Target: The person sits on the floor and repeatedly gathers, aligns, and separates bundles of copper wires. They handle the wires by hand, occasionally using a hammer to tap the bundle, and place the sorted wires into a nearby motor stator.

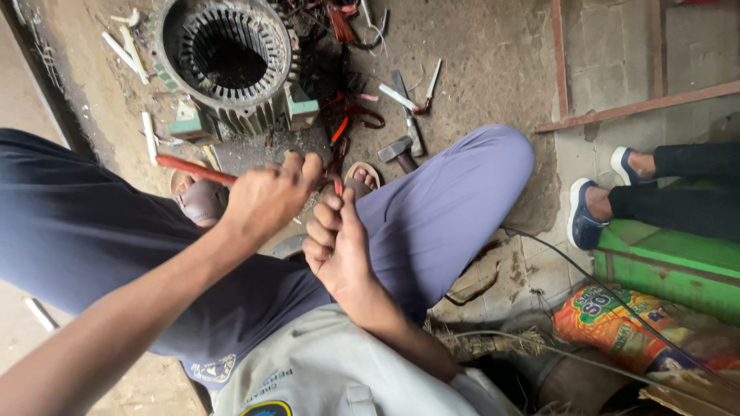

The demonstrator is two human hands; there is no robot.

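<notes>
Gritty concrete floor (493,69); motor stator (229,58); hammer (399,151)

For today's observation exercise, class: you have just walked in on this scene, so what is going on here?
A person sits on a concrete floor with knees spread. The left hand grips a red sleeve-like tube, and the right hand pinches its other end, close beside the left. Ahead on the floor lies a motor stator with empty slots, with red wires, a hammer and white strips around it. Another person's feet in blue shoes rest at the right.
</notes>
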